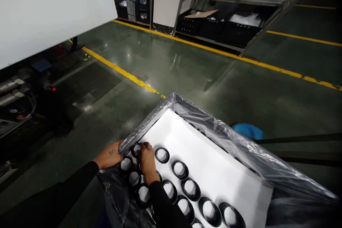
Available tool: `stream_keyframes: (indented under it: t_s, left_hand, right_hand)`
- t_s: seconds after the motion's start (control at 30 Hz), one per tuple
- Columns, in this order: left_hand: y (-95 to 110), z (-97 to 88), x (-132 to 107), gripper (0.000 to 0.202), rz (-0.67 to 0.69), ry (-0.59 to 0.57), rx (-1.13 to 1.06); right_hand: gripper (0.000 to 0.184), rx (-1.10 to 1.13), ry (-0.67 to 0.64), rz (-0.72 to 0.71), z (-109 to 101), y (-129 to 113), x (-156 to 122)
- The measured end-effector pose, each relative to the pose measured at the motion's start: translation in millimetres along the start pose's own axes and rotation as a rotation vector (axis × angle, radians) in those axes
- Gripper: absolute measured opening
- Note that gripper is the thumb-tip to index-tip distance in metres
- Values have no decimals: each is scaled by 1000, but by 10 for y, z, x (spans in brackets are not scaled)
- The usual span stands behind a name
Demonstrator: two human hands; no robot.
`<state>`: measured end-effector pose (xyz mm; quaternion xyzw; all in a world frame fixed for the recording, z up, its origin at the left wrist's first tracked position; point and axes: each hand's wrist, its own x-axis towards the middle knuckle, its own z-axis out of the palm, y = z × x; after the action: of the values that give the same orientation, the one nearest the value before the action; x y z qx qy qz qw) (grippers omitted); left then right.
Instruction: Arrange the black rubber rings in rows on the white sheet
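Several black rings [180, 169] lie in rows on a white sheet [192, 142] inside a bin lined with clear plastic film [219, 124]. My right hand [146, 160] reaches over the sheet, its fingers closed on the edge of a black ring near the bin's left corner; that ring appears to rest on the sheet. At the bin's left edge, my left hand [110, 155] grips the film-covered rim, with its fingertips hidden behind the film. My right forearm covers part of the ring rows.
A large white machine panel [53, 10] juts in at upper left, with pipes and hoses below it. Metal racks [213, 17] with black bins stand at the back. A blue round object [248, 130] sits beyond the bin's right side. Yellow lines [128, 74] mark the green floor.
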<state>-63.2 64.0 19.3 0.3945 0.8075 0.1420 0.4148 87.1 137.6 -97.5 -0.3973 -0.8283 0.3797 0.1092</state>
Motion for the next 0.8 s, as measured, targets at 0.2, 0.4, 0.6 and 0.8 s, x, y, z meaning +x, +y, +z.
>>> stream_keyframes:
  t_s: [0.2,0.4,0.6,0.8]
  left_hand:
    - [-14,5,-8,36,41,-7,11]
    - [-96,23,28,32,23,-11,22]
    - [-137,42,-12,35,25,-30,39]
    - [-273,22,56,28,1,-104,122]
  right_hand:
    - [48,61,5,-41,81,-10,-61]
    - [46,66,25,-14,-65,219,-268]
    - [41,9,-40,14,-40,202,-528]
    - [56,16,-9,104,-475,222,-1128]
